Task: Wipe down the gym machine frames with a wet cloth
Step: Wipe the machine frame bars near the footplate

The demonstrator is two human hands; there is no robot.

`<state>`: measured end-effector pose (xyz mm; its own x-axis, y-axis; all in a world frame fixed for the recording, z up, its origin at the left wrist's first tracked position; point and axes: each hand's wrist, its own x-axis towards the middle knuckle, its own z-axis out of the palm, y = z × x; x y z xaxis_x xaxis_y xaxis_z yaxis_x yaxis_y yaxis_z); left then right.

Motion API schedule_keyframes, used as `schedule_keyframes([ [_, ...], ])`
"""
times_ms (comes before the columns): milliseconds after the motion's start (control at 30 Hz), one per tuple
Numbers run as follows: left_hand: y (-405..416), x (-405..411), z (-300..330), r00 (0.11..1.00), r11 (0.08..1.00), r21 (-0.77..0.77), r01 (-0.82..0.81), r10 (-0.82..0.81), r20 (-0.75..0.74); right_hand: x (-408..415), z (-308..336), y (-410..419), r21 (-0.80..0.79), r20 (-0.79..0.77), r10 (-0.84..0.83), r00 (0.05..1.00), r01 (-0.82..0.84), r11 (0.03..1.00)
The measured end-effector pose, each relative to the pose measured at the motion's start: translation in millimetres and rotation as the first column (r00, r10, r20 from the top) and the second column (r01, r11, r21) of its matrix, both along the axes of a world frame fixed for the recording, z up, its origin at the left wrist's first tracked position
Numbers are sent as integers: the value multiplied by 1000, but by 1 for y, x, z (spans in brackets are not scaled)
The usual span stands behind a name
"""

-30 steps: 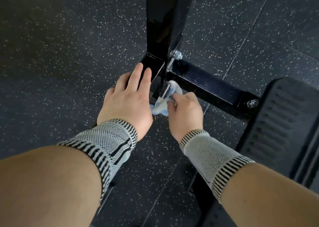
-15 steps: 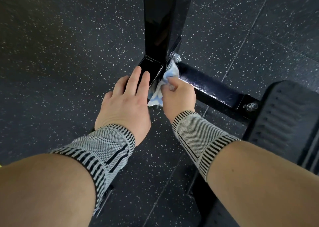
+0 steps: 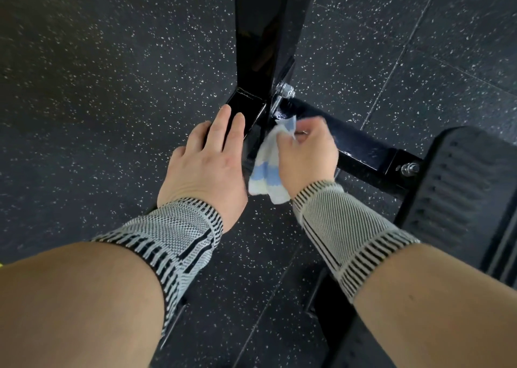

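Pressing at the black frame [image 3: 361,146] joint, right hand [image 3: 307,155] grip closed on cloth [image 3: 267,169]; left hand [image 3: 207,166] at nine o'clock, flat, grip open.

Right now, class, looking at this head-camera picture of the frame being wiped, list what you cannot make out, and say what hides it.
- Head view: the top of the upright post is cut off by the upper edge.
- The frame joint under the cloth and the right hand is hidden by both.
- The left hand hides the bar that it rests on.
- The ribbed black footplate is cut off by the right edge.
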<state>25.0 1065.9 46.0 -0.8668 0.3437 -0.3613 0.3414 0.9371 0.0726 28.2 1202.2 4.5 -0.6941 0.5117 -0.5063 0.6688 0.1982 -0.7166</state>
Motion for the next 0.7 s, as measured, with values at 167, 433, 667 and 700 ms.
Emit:
schedule_keyframes([
  [167, 0, 0, -2, 1000, 1000, 24, -16, 17, -24, -39, 0, -8, 167, -85, -33, 996, 47, 985],
  [433, 0, 0, 0, 1000, 1000, 10, -2, 2, -14, -18, -18, -21, 567, 60, 280, 958, -263, 781],
  [667, 1, 1, 0, 1000, 1000, 7, -7, 7, -21, -22, -8, -6, 487, 66, 428, 902, -403, 775],
  [700, 0, 0, 0, 1000, 1000, 1, -10, 10, -19, -19, -6, 1, 464, 73, 472, 879, -449, 764],
])
